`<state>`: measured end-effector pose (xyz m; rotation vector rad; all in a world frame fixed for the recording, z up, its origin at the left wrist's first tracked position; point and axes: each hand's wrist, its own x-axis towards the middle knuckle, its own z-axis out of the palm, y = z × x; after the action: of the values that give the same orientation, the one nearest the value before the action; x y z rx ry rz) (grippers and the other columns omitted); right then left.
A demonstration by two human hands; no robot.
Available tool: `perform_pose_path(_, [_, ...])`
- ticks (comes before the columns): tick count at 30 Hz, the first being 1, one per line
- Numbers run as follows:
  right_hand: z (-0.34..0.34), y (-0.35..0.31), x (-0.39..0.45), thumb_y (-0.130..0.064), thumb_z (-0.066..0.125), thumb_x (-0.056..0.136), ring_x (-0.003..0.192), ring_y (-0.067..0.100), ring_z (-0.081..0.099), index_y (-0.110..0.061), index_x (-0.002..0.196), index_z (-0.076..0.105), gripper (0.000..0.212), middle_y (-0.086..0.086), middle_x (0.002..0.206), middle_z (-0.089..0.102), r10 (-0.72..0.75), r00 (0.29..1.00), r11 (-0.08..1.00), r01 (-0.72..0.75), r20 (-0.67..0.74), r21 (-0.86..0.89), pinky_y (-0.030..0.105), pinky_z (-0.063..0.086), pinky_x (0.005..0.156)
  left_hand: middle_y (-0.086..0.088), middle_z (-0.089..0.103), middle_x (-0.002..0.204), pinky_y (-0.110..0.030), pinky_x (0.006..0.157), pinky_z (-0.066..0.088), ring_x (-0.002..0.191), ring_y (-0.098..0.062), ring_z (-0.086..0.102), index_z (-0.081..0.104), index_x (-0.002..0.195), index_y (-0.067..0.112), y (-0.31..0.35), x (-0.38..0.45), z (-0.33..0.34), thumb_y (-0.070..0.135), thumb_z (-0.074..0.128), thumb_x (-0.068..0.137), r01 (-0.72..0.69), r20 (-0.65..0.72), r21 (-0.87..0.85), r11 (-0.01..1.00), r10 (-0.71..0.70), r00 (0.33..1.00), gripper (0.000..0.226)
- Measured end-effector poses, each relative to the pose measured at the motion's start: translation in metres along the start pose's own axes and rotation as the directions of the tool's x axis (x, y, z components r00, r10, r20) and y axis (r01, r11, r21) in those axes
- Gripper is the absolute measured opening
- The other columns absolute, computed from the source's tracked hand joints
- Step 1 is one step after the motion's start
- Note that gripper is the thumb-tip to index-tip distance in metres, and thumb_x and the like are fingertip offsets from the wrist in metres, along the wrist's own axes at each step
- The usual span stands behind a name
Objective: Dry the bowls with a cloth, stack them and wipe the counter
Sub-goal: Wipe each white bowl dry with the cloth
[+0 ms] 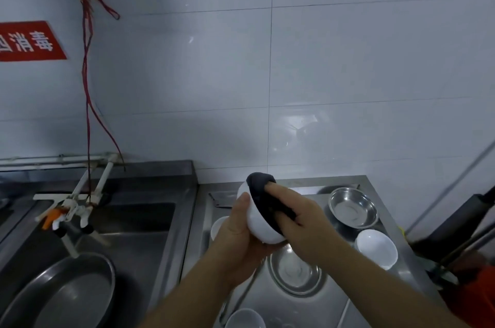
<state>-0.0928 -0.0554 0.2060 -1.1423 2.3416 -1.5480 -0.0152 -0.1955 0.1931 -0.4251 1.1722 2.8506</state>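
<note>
A white bowl, tilted above the steel counter, apparently has a dark cloth stuffed inside.

The one camera sits on my head and looks forward and down, so my forearms rise from the bottom edge of the view and my left hand and right hand meet close in front of it, just below the middle. It faces the tiled wall squarely, and that wall fills the upper half, while the steel tabletop runs from its far edge at the wall down to the lower right and the sink lies to the lower left. The wide angle bends straight lines toward the borders, and no second view shares the scene.
</note>
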Motion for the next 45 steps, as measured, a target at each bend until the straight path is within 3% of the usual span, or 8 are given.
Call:
perform_pose_path(7, [-0.022,-0.012,0.029,-0.011,0.055,0.101,0.104,0.009,0.064,-0.030,0.131,0.070,0.038,-0.011,0.123,0.071,-0.068,0.958,0.911,0.173,0.278,-0.376,0.032,0.054,0.091,-0.022,0.067,0.134,-0.067,0.095,0.057,0.120,-0.041,0.069,0.055,0.142,0.017,0.008,0.005,0.010,0.051,0.073,0.080,-0.135,-0.148,0.257,0.957,0.177,0.973,0.073])
perform_pose_path(17, [-0.047,-0.043,0.036,-0.029,0.058,0.088,0.091,0.017,0.077,-0.028,0.104,0.081,0.028,0.001,0.099,0.081,0.386,0.802,0.899,-0.438,0.455,0.009,0.039,0.063,0.090,0.008,0.068,0.126,-0.036,0.086,0.064,0.113,-0.019,0.070,0.054,0.135,0.050,0.040,0.004,0.003,0.062,0.077,0.071,-0.242,0.140,0.735,0.633,0.208,0.968,0.069])
perform_pose_path(20, [-0.050,-0.039,0.026,-0.015,0.064,0.087,0.087,0.033,0.065,-0.002,0.098,0.074,0.020,0.023,0.097,0.070,0.454,0.796,0.722,-0.592,0.402,0.357,0.047,0.053,0.086,-0.010,0.064,0.135,-0.053,0.098,0.059,0.121,-0.035,0.066,0.050,0.147,0.030,0.046,0.003,0.005,0.068,0.082,0.070,-0.261,0.183,0.692,0.673,0.186,0.965,0.092])
perform_pose_path(26, [-0.027,-0.048,0.015,-0.027,0.059,0.083,0.053,0.020,0.071,-0.005,0.059,0.077,0.037,0.010,0.060,0.070,0.385,0.821,0.134,-0.502,0.422,0.854,0.025,0.056,0.050,-0.027,0.059,0.139,-0.048,0.098,0.056,0.125,-0.042,0.062,0.047,0.151,0.015,0.030,0.001,0.011,0.062,0.076,0.086,-0.302,0.248,0.502,0.810,0.200,0.948,0.086])
perform_pose_path(29, [-0.013,-0.048,0.019,-0.024,0.061,0.092,0.077,0.031,0.080,0.001,0.088,0.083,0.033,0.020,0.087,0.079,0.461,0.815,-0.032,-0.379,0.350,0.925,0.037,0.064,0.064,-0.020,0.062,0.139,-0.040,0.097,0.057,0.125,-0.035,0.064,0.054,0.148,0.024,0.024,0.001,0.013,0.064,0.075,0.086,-0.315,0.196,0.466,0.827,0.250,0.948,0.077])
perform_pose_path(32, [-0.002,-0.038,0.019,-0.018,0.059,0.102,0.099,0.038,0.077,-0.016,0.102,0.083,0.024,0.017,0.101,0.080,0.572,0.820,0.490,-0.372,0.032,0.788,0.052,0.065,0.085,-0.015,0.066,0.137,-0.040,0.095,0.058,0.126,-0.036,0.065,0.060,0.142,0.031,0.017,0.001,0.013,0.066,0.080,0.080,-0.286,0.129,0.455,0.843,0.255,0.958,0.073])
perform_pose_path(36, [-0.005,-0.028,0.015,-0.021,0.055,0.101,0.089,0.013,0.074,-0.035,0.115,0.076,0.028,-0.007,0.096,0.078,0.223,0.971,0.963,-0.205,-0.089,0.178,0.041,0.064,0.081,-0.023,0.065,0.137,-0.052,0.091,0.060,0.125,-0.044,0.065,0.060,0.142,0.026,0.017,-0.002,0.012,0.064,0.087,0.072,-0.257,0.069,0.365,0.895,0.250,0.966,0.085])
perform_pose_path(45, [-0.038,-0.043,0.024,-0.031,0.049,0.086,0.074,0.019,0.071,-0.020,0.098,0.075,0.030,0.003,0.082,0.074,0.259,0.902,0.962,-0.208,0.345,-0.179,0.043,0.060,0.073,-0.032,0.063,0.130,-0.051,0.094,0.059,0.114,-0.048,0.065,0.054,0.143,0.006,0.031,-0.008,0.013,0.069,0.086,0.067,-0.221,0.102,0.463,0.858,0.196,0.975,0.103])
